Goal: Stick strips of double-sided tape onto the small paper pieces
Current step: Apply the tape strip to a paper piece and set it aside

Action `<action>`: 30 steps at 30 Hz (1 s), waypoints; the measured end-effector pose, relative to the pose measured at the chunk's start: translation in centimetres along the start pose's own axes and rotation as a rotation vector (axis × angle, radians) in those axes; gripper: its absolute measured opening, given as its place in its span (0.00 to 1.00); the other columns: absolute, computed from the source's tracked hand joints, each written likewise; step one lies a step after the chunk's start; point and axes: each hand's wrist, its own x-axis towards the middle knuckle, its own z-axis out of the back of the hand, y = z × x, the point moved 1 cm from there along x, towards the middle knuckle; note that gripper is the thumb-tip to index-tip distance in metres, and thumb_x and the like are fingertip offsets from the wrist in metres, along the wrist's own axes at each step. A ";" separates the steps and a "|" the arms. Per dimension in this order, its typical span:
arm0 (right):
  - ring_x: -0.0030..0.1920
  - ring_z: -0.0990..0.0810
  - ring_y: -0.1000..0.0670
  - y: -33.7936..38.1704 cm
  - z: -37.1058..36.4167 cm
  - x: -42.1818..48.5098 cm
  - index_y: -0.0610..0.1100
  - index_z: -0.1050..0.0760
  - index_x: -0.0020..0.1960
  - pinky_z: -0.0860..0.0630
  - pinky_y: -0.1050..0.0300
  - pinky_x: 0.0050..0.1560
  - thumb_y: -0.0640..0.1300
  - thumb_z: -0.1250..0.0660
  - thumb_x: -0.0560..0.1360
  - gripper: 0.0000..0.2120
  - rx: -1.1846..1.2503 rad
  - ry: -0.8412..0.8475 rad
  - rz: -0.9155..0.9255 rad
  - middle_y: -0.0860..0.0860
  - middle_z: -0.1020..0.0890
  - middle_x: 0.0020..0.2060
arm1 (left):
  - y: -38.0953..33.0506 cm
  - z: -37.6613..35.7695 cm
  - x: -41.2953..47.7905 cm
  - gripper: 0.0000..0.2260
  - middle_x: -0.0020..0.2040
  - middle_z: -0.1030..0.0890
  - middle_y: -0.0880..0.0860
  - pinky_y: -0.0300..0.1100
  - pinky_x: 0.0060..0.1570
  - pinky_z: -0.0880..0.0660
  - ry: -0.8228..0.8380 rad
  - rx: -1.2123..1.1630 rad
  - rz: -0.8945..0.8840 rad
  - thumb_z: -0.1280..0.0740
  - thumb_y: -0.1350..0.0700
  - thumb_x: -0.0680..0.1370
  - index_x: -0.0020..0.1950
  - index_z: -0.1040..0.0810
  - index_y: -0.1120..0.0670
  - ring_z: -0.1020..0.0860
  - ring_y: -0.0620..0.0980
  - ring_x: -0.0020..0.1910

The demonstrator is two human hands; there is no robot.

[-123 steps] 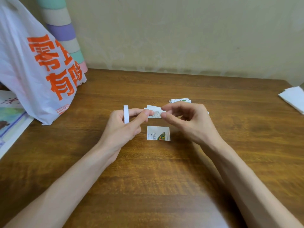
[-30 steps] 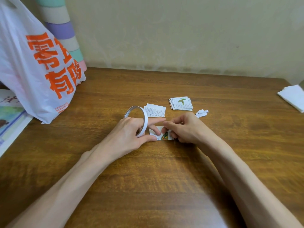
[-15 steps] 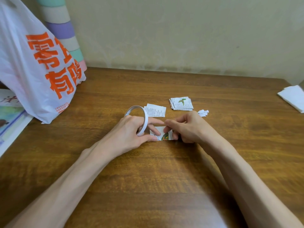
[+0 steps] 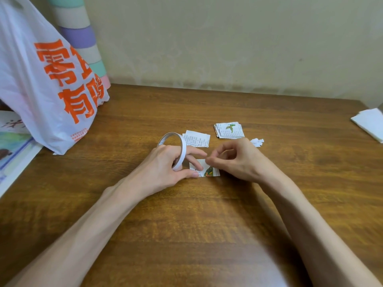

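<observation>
A small paper piece [image 4: 209, 170] with a green and orange picture lies flat on the wooden table [image 4: 207, 214]. My left hand [image 4: 165, 168] holds a thin white tape roll [image 4: 178, 146] looped over its fingers, and its thumb and forefinger press on the piece's left part. My right hand [image 4: 234, 158] hovers over the piece's right edge with thumb and forefinger pinched together; what they pinch is too small to tell. Behind lie a printed paper piece [image 4: 196, 138] and a stack of paper pieces [image 4: 229, 130].
A white plastic bag [image 4: 41, 79] with orange print stands at the left, books [image 4: 12, 146] beside it. Small white paper scraps [image 4: 257, 141] lie right of my right hand. Folded white paper [image 4: 371, 123] sits at the right table edge. A wall closes the back.
Both hands came down from holding a piece in the air to the picture piece on the table. In the last half second my right hand's fingers lifted slightly off the piece.
</observation>
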 end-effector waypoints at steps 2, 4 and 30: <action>0.32 0.23 0.57 -0.3 -0.2 0.2 0.49 0.15 0.42 0.27 0.58 0.39 0.51 0.22 0.73 0.06 -0.001 0.019 0.048 0.49 0.14 0.34 | -0.1 0.0 -0.1 0.18 0.33 0.22 0.26 0.37 0.54 0.28 0.001 0.013 -0.003 0.22 0.57 0.76 0.65 0.16 0.48 0.27 0.22 0.33; 0.31 0.24 0.59 -0.3 -0.2 0.3 0.51 0.14 0.41 0.28 0.61 0.37 0.51 0.22 0.73 0.05 -0.019 0.036 0.073 0.52 0.16 0.32 | -0.1 0.0 -0.2 0.17 0.31 0.25 0.24 0.35 0.51 0.30 0.004 0.023 -0.010 0.22 0.57 0.76 0.65 0.16 0.49 0.27 0.21 0.33; 0.29 0.22 0.60 -0.9 -1.9 0.9 0.52 0.18 0.41 0.24 0.55 0.43 0.48 0.23 0.73 0.04 -0.061 -0.068 0.058 0.55 0.17 0.28 | 0.6 -0.2 -0.2 0.16 0.35 0.23 0.45 0.45 0.40 0.24 -0.137 0.156 0.152 0.22 0.35 0.68 0.51 0.14 0.40 0.24 0.44 0.35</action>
